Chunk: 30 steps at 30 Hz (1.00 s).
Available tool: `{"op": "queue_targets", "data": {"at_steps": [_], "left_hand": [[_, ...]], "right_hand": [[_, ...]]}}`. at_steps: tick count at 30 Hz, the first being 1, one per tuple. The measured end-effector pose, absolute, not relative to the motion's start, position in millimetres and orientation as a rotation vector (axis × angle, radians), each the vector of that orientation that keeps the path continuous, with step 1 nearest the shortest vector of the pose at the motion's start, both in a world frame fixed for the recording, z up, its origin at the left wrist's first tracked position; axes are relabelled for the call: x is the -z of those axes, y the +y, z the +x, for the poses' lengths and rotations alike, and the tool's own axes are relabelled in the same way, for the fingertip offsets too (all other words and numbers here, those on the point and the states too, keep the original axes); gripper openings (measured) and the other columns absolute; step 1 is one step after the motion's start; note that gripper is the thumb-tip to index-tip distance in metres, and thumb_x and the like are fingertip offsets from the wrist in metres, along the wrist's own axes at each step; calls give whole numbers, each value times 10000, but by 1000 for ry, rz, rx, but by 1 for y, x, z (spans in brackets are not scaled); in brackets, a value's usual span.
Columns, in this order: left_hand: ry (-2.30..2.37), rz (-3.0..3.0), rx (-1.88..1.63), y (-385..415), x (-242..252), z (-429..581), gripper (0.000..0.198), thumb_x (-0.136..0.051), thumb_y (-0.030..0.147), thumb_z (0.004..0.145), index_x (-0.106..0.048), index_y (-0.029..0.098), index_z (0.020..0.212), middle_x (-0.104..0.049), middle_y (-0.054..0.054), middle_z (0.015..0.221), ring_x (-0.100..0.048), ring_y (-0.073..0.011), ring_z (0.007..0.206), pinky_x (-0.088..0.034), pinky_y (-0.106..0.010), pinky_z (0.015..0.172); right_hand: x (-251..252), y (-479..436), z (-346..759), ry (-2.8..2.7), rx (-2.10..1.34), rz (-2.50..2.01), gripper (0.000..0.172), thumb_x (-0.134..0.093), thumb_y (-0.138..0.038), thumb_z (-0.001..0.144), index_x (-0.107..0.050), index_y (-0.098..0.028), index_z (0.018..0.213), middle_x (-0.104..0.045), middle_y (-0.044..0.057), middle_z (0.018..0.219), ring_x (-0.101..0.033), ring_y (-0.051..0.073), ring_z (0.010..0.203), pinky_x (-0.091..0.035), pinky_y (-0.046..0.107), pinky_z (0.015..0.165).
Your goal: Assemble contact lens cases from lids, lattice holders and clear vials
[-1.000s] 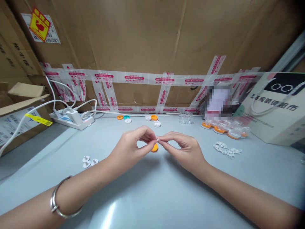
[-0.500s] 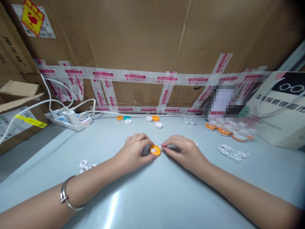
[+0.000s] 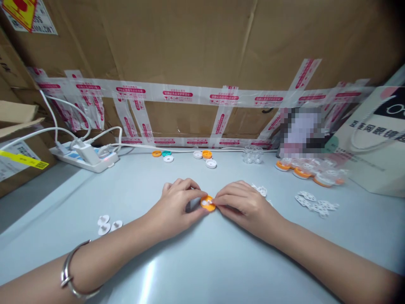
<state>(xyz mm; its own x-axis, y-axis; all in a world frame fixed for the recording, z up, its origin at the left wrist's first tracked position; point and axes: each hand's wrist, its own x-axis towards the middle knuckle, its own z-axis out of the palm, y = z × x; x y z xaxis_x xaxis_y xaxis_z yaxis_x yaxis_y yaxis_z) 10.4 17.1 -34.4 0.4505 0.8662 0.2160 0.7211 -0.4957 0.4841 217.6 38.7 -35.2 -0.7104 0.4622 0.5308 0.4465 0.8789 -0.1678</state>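
An orange round plastic cap [image 3: 208, 208], shallow and with small white parts inside it, lies on the table at the middle of the head view. My left hand [image 3: 182, 200] pinches the cap's left side between thumb and fingers. From the other side my right hand [image 3: 242, 202] reaches in, its thumb and index finger pinched at the cap's inside. Between those fingertips is a tiny white piece [image 3: 210, 202], too small to make out fully. Several white openwork plastic pieces [image 3: 262, 191] lie just behind my right hand. White discs with stems [image 3: 104, 229] rest left of my left forearm.
Orange, teal and white rings [image 3: 168, 158] lie along the back. Clear plastic parts [image 3: 253, 155] and orange-white pieces with clear tops [image 3: 302, 172] stand back right, near a paper bag [image 3: 373, 164]. White flat linked pieces [image 3: 316, 204] lie right. A power strip [image 3: 101, 162] sits back left before cardboard boxes.
My right hand has moved left, bringing its fingertips from beside the orange cap to over its inside. My left hand keeps hold of the cap. The view has shifted slightly.
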Motion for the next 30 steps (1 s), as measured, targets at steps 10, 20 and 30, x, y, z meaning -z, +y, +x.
{"op": "queue_targets", "data": {"at_steps": [10,20,30], "left_hand": [[1349,2401,-613,17,34,10,252,-508,469,828,-621,338,1012,-565,-8,1023,-481,-209,979,-295,-386,828],[1349,2400,-593,18,33,10,251,-497,482,830,-622,352,1005,-564,-7,1039,-485,-214,997,-295,-392,824],[1363,2408,-589,17,33,10,284,-487,493,830,-627,330,1015,-564,-21,1047,-487,-218,986,-302,-385,817]], "right_hand": [[36,38,217,-2493,108,-627,120,-505,-149,849,-622,-172,861,-660,29,783,-581,137,757,-382,291,694],[32,35,218,-2553,26,-673,135,-500,-142,838,-622,-185,877,-665,44,816,-586,162,792,-404,307,722],[31,35,219,-2514,-78,-709,161,-523,-146,816,-636,-186,924,-668,43,855,-587,159,810,-409,313,745]]}}
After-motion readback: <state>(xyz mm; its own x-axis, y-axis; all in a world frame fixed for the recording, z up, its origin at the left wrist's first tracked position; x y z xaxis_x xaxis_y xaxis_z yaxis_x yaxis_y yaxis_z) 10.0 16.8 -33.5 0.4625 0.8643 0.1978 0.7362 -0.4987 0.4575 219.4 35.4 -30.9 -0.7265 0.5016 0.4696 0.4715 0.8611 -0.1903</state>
